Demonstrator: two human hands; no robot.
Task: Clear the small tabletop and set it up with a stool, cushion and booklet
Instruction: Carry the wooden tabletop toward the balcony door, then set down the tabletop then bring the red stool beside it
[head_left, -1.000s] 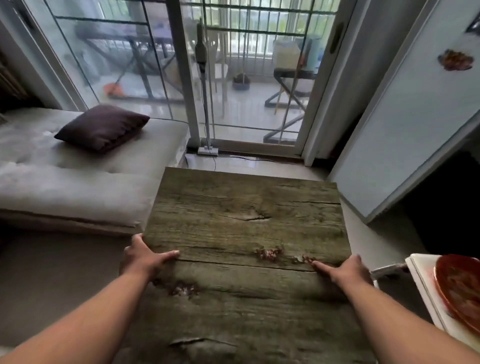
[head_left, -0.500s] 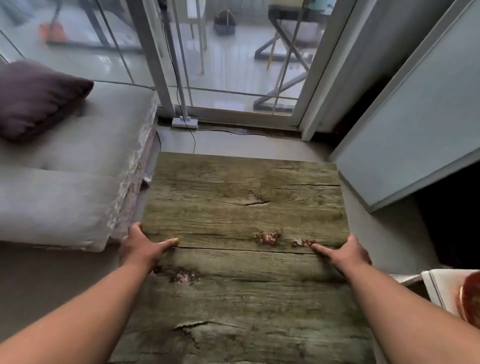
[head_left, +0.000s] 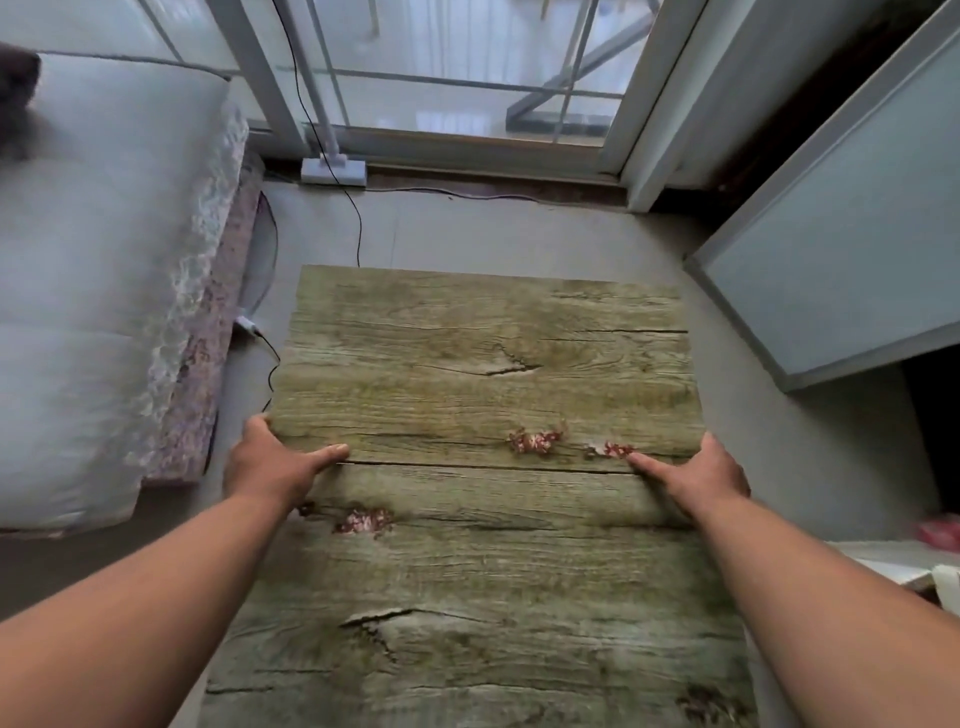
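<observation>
A small tabletop (head_left: 483, 364) with a weathered wood pattern and a few reddish chipped spots fills the middle of the head view. My left hand (head_left: 270, 462) grips its left edge, thumb on top. My right hand (head_left: 696, 475) grips the right edge the same way. The top is bare. A dark purple cushion (head_left: 15, 98) shows only as a corner at the far left, lying on the grey mattress. No stool or booklet is in view.
A grey mattress (head_left: 93, 270) lies on the floor to the left. A glass sliding door (head_left: 452, 78) is ahead, with a white stand base (head_left: 333, 170) and a black cable (head_left: 358, 218) on the floor. A pale panel (head_left: 841, 249) leans at right.
The view has tilted downward and the tabletop now sits lower, further from the mattress edge. Both hands keep the same grip. The red plate at right has left the view.
</observation>
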